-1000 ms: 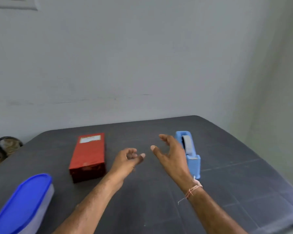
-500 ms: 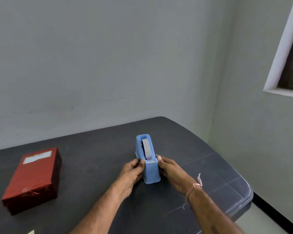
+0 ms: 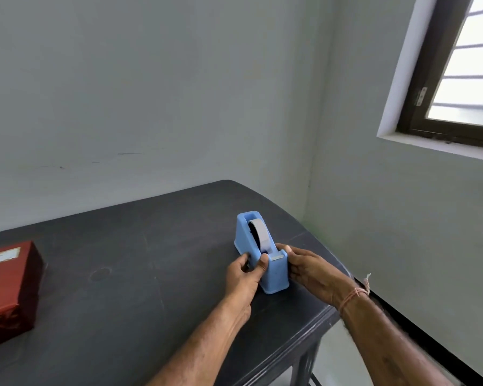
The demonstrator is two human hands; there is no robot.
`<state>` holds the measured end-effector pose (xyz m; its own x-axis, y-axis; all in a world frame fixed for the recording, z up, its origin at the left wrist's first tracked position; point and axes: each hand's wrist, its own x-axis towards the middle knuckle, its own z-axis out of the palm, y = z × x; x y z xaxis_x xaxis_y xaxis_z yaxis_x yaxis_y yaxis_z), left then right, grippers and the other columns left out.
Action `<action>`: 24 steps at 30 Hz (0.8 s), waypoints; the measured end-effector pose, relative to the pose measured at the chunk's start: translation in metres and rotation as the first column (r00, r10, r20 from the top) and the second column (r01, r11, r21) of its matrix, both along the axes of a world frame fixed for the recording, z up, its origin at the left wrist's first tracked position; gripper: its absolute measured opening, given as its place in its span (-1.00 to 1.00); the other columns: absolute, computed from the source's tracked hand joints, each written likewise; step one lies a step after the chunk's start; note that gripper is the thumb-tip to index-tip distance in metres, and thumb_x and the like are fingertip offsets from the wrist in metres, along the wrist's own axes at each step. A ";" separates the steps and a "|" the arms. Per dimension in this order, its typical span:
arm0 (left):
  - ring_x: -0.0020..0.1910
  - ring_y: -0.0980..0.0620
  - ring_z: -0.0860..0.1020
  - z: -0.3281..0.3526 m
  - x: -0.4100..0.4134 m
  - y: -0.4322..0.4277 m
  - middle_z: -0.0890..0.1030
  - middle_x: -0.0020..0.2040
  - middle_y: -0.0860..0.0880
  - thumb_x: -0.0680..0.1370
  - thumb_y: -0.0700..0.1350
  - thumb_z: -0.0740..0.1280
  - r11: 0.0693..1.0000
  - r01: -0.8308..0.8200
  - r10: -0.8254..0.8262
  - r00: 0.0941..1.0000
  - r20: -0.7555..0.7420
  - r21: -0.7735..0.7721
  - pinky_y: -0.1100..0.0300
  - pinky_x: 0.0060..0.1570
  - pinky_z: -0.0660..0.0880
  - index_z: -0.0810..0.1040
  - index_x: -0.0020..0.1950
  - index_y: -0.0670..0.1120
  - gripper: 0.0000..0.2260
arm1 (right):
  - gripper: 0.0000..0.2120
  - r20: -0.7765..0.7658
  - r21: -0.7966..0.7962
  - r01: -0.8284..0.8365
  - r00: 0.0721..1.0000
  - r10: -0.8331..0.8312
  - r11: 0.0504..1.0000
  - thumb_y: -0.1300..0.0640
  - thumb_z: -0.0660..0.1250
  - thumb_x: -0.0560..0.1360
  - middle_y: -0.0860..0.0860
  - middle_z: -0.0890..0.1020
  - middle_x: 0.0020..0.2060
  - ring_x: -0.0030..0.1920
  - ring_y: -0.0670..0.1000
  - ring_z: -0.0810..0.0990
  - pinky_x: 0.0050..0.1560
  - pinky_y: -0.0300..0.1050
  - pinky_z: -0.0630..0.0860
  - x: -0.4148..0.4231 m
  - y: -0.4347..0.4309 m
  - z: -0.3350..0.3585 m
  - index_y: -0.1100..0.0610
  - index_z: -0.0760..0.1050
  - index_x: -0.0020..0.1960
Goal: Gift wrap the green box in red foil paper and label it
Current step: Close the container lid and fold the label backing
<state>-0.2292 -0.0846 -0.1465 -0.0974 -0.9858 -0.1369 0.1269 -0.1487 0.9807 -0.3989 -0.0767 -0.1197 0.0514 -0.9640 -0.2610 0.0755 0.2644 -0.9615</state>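
I see the box (image 3: 9, 285), wrapped red with a label (image 3: 0, 256) on top, lying far left on the table (image 3: 123, 288), well apart from my hands. Both clasp the dispenser (image 3: 275, 277): left hand (image 3: 241, 277) with its thumb by the cutter, right hand (image 3: 311, 271) on the opposite side. A tape roll (image 3: 261, 236) sits inside. It stands near the table's edge, so a hard tug might tip it off.

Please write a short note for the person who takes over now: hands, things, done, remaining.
Left hand and right hand both grip the blue tape dispenser, standing on the dark table near its right edge.
The box lies far left, wrapped in red foil, white label on top.
Done: wrapping and labelling, it seems. Left: probably only releasing the dispenser.
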 end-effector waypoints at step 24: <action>0.34 -0.12 0.49 -0.002 0.371 0.192 0.54 0.33 -0.11 0.42 0.03 0.59 0.870 -0.432 0.355 0.221 0.908 -0.235 0.00 0.30 0.45 0.45 0.48 -0.07 -0.32 | -0.55 -0.701 -0.310 -0.744 0.600 0.386 0.592 0.13 0.53 0.48 0.00 0.64 0.24 0.15 -0.03 0.60 0.22 -0.23 0.52 0.366 0.056 -0.015 0.07 0.57 0.35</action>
<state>0.1420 0.1070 -0.1484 0.5243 -0.8461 0.0963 -0.7651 -0.4185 0.4893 -0.0332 -0.0205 -0.1348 0.6709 -0.7354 0.0955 -0.4353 -0.4948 -0.7521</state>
